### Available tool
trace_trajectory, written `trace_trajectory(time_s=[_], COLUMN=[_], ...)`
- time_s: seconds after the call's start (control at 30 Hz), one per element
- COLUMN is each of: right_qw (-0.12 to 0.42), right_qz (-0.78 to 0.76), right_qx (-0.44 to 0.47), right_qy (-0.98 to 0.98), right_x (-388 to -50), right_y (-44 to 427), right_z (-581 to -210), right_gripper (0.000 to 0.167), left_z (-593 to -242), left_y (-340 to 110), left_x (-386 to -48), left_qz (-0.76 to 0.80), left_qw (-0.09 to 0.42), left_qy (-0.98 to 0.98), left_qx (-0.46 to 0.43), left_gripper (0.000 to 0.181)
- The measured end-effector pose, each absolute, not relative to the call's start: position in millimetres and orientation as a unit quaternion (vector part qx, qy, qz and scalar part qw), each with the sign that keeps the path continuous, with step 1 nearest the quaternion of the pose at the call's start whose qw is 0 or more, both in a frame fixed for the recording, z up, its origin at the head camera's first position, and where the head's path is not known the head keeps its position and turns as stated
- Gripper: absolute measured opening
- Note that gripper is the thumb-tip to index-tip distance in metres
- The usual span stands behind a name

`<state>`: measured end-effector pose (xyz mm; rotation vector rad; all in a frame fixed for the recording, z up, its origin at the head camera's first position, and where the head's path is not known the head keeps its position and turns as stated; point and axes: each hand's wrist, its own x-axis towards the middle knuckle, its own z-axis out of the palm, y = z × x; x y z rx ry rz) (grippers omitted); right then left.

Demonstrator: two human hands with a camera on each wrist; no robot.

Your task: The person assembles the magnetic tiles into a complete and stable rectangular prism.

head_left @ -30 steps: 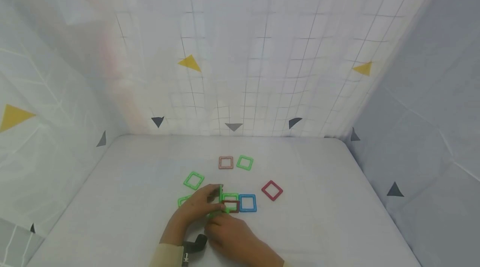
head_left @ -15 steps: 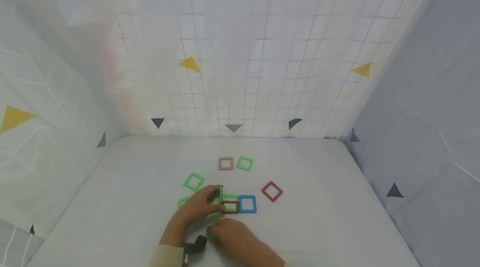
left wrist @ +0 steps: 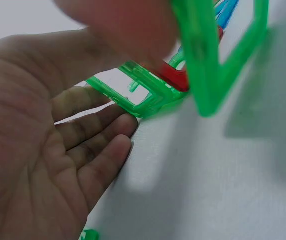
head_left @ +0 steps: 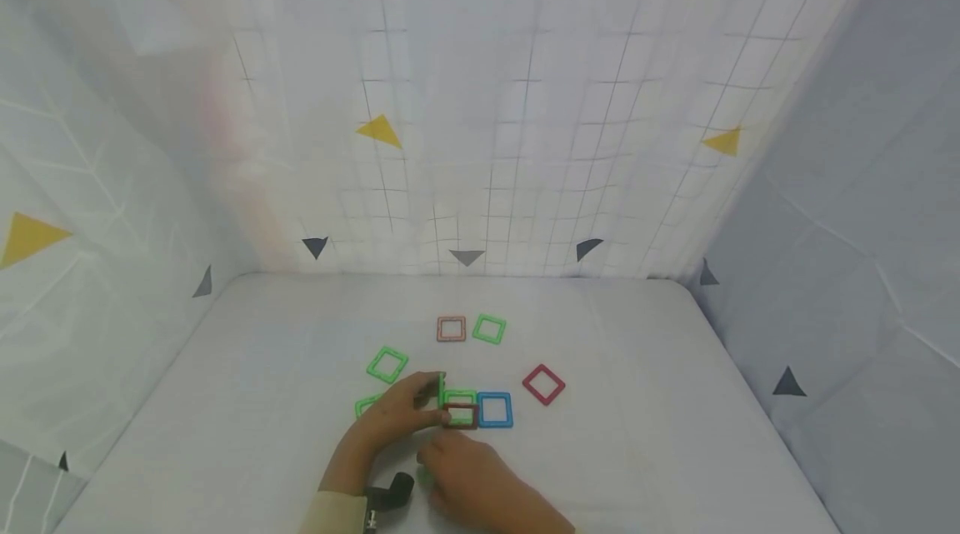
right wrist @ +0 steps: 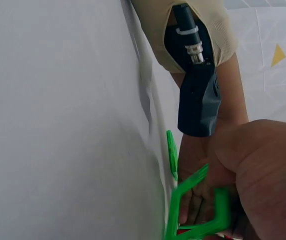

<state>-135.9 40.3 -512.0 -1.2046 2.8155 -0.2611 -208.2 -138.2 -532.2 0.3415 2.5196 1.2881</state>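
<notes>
In the head view my left hand (head_left: 397, 411) holds an upright green square magnetic tile (head_left: 441, 388), fingers at its far edge. Its thumb touches the corner of a standing red tile (head_left: 461, 428). These stand around a flat green tile (head_left: 461, 394), with a blue tile (head_left: 496, 410) beside it on the right. Just nearer the person, my right hand (head_left: 465, 469) grips another green square tile (right wrist: 173, 215), mostly hidden from above. That tile looms blurred in the left wrist view, a blurred fingertip against it.
Loose on the white table (head_left: 637, 434) lie a crimson tile (head_left: 543, 384) at right, an orange tile (head_left: 452, 329) and a green tile (head_left: 489, 329) at the back. Further green tiles (head_left: 387, 365) lie left, one partly under the left hand. A black wrist camera (head_left: 397, 491) juts from the left wrist.
My right hand has drawn its green tile slightly away from the upright tiles, toward the person, and turned it. The left hand and the other tiles have stayed in place.
</notes>
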Motion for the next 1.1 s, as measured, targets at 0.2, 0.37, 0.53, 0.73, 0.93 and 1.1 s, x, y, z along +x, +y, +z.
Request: trace_trajectory(time_s=[0.2,0.37,0.53,0.73,0.93,1.1], right_qw=[-0.006,-0.011,-0.009,0.009,0.048,0.084], right_qz=[-0.1,-0.125,-0.153,-0.207,-0.254,-0.273], right_qx=[-0.388,-0.371,-0.365,-0.337,-0.304,-0.284], right_qy=[0.916,0.92,0.918,0.918,0.917,0.915], right_x=[-140.7,-143.3,-145.3,-150.8,-155.6,-158.6], right_y=[42.7,45.4,51.5,63.7,72.0,76.7], right_z=[-514.6,-511.5,-502.1,-493.3,-485.7,-483.3], right_gripper=[0.017,0.012,0.01,0.009,0.005,0.005], left_z=[-534.6,-536.2,-536.4,-538.1,-538.1,-536.3], left_y=[-137.6,-137.0,-137.4,-138.1,-139.0,-138.8], left_x=[-209.3,-210.3,-210.5,-212.0,-213.4,-212.8], left_qz=[0.443,0.439,0.435,0.425,0.43,0.436], left_qw=[0.142,0.144,0.141,0.134,0.133,0.136], left_qy=[0.877,0.88,0.883,0.888,0.884,0.881], left_qx=[0.115,0.106,0.104,0.112,0.125,0.125], left_gripper=[0.079,0.077,0.078,0.082,0.079,0.078])
